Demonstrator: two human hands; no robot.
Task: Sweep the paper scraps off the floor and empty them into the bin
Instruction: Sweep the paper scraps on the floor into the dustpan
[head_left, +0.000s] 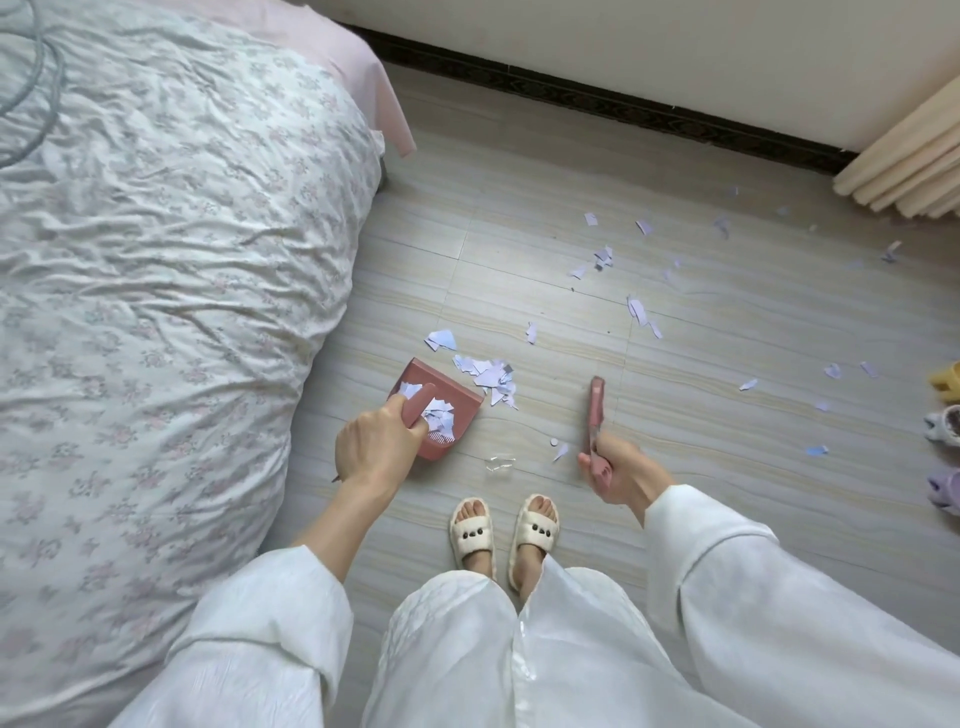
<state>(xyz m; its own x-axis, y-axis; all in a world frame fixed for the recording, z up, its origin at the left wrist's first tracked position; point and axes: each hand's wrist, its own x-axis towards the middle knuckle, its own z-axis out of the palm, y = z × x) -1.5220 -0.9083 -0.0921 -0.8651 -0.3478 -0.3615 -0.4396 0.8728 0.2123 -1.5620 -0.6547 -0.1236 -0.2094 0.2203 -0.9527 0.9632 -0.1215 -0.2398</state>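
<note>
The task is judged to be partway through. A pink dustpan (441, 410) is held on the floor (727, 519) beside the bed (156, 260), its handle gripped by the left hand (376, 447) with fingers curled round it. Some scraps (439, 415) are already gathered inside the pan, and a small pile (491, 376) lies just at its open lip, not yet pushed in. A pink brush (596, 410) is gripped by the right hand (615, 475), fingers wrapped about its handle; the brush head is pointed away from the person and stands apart from the pile, to its right.

Much is left to be done. Loose scraps are scattered well across the floor toward the wall (675, 47) and the curtain (904, 166), with a few near the slippers (945, 426) at the right edge, and one or two close to the feet (504, 535). No bin is visible, so the emptying is judged to be still ahead.
</note>
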